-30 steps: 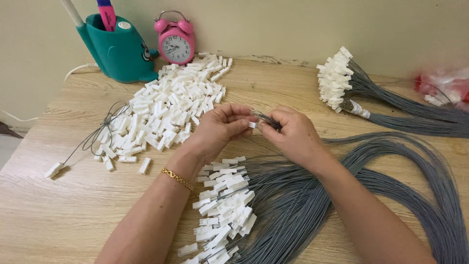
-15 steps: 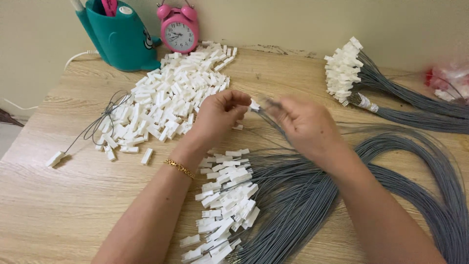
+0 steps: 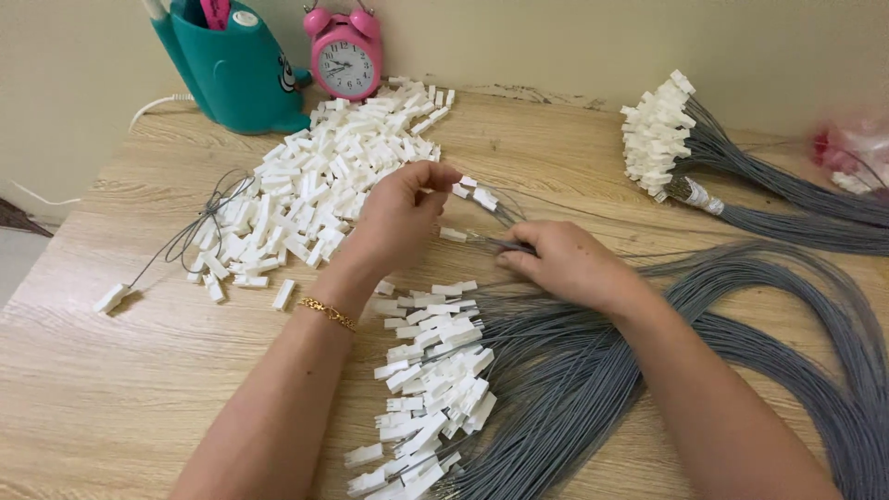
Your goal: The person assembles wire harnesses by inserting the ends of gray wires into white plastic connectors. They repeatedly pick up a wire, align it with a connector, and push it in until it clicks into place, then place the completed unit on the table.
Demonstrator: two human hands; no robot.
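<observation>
Pinching: left hand (image 3: 400, 215) nips a small white connector (image 3: 484, 197) above the bench (image 3: 111, 398).
Right hand (image 3: 565, 264): fingers pressed on thin grey wires (image 3: 505, 245), just beside.
Handling: connector light, stiff, likely slippery; wires limp, so grip near the ends.
Nearby: loose connector pile (image 3: 315, 190).

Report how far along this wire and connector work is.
Done: a tied bundle far right and a spread of capped grey wires near the arms. In hand: left hand holds white connectors, right hand pinches wire ends. Left: the loose connector pile.
</observation>
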